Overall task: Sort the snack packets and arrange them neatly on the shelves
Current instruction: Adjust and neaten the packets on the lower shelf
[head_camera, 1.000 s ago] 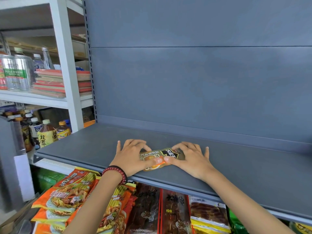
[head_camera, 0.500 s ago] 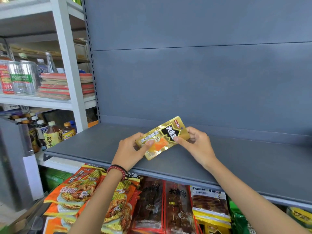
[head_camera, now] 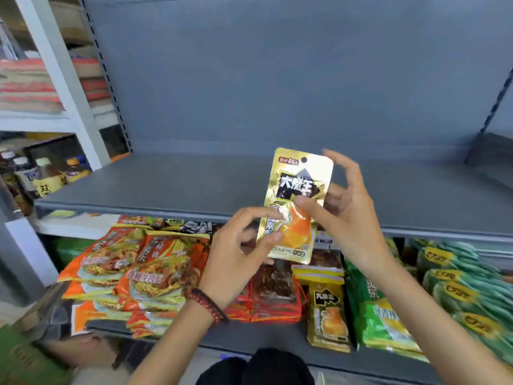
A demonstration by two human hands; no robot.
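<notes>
**Head view: gold snack packet (head_camera: 294,176) upright in both hands**

Gripped by the right hand (head_camera: 352,218), thumb pressed across the printed front, remaining fingers behind, forefinger raised beside the top right corner. Pinched at the lower left edge by the left hand (head_camera: 236,254), between thumb and curled fingertips. Hanging hole uppermost, orange picture toward the bottom, black label with white characters in the middle. Held in the air in front of the upper grey shelf (head_camera: 166,184), touching neither that shelf nor the lower shelf (head_camera: 277,336).

String of dark red beads (head_camera: 208,304) around the left wrist.

Spread on the lower shelf: orange noodle packets (head_camera: 133,270) heaped at the left, dark red packets (head_camera: 274,290) in the middle, a second gold packet (head_camera: 329,318) of the same make lying flat just right of those, green packets (head_camera: 380,309) beside it, teal packets with yellow labels (head_camera: 466,290) at the far right.

Off to the left, a white rack (head_camera: 69,79) with blurred bottles (head_camera: 47,176) low down and stacked flat things in red and tan above; too blurred for more detail.
</notes>
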